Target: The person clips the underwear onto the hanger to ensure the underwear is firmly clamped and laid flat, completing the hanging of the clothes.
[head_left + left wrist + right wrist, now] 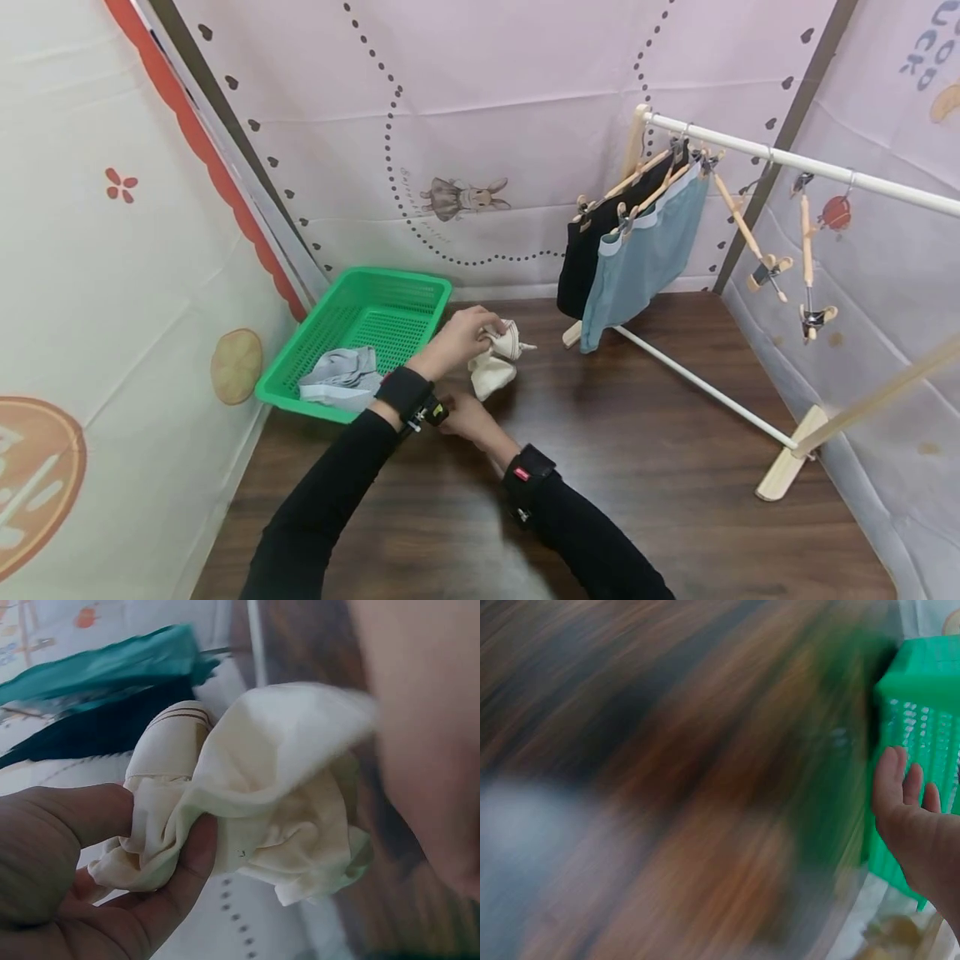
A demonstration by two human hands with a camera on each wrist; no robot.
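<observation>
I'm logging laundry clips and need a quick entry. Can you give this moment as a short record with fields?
left hand: grips cream garment
right hand: open, holds nothing, near green basket
basket contents: grey garment
rack: black garment and teal garment hung; two bare hangers
surface: dark wood floor

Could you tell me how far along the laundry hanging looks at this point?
Two garments, black and blue, already hang on the rack. The left hand holds a cream garment; the right hand is open beside it. A grey garment lies in the green basket, and empty hangers remain.
</observation>
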